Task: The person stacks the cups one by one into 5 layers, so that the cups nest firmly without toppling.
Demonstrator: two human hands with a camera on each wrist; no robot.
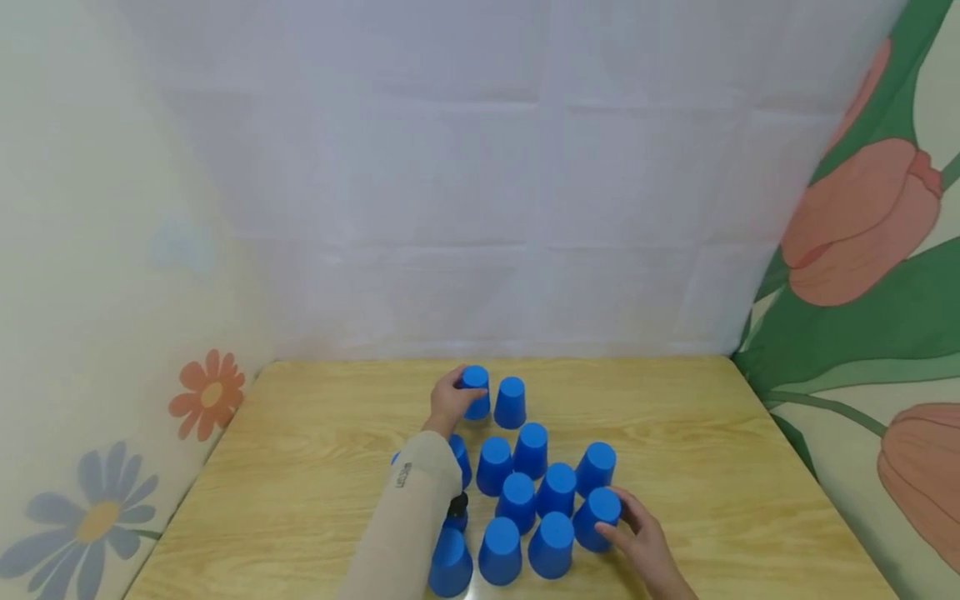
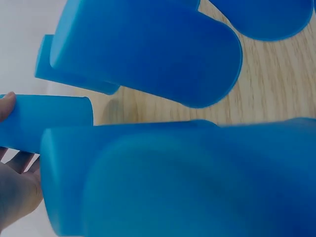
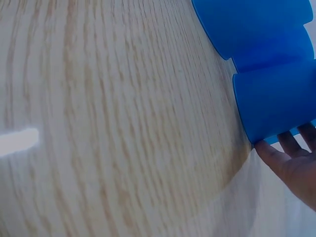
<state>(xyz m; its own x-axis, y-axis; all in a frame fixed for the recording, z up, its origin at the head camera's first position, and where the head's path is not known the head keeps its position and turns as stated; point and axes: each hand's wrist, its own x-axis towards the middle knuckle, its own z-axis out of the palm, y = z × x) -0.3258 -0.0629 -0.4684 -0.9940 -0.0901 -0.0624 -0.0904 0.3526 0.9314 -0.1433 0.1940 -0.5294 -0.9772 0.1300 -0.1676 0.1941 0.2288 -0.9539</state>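
Observation:
Far back on the table, my left hand (image 1: 448,406) grips an upside-down blue plastic cup (image 1: 476,381), thumb on the near side. Just right of it stands another blue cup (image 1: 510,405). In the left wrist view, fingers and thumb of the left hand (image 2: 19,190) lie around the held cup (image 2: 49,116). At the right side of the group, my right hand (image 1: 647,546) holds a blue cup (image 1: 598,518) between thumb and fingers. The right wrist view shows this cup (image 3: 276,106) with its rim at the tabletop and the right hand (image 3: 296,168) at its side.
Several more upside-down blue cups (image 1: 517,502) stand close together between the hands, some partly hidden by the left sleeve (image 1: 405,508). The wood-grain table (image 1: 712,450) ends at a white cloth (image 1: 487,183) behind. Flower-painted walls (image 1: 67,292) flank both sides.

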